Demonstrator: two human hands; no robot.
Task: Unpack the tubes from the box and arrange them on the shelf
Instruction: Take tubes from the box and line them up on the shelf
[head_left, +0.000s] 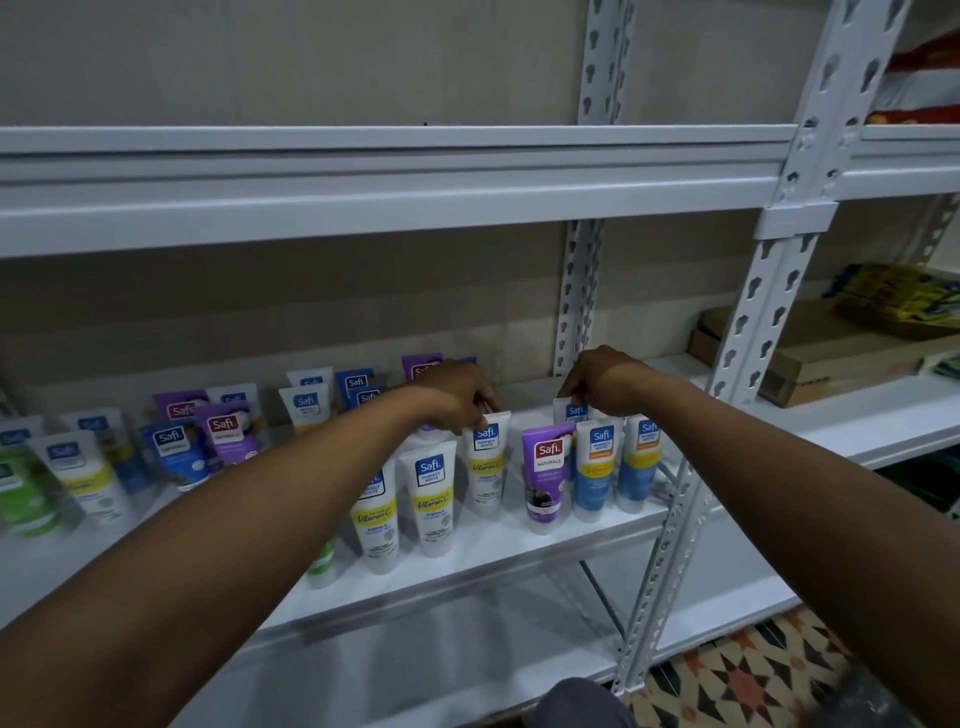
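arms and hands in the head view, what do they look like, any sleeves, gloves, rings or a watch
Both forearms are bare right to the bottom edge of the picture, so no sleeves show. The left hand and the right hand wear no gloves. No watch or band shows on either wrist, and no ring is visible, though the fingers are curled away from the camera and mostly hidden.
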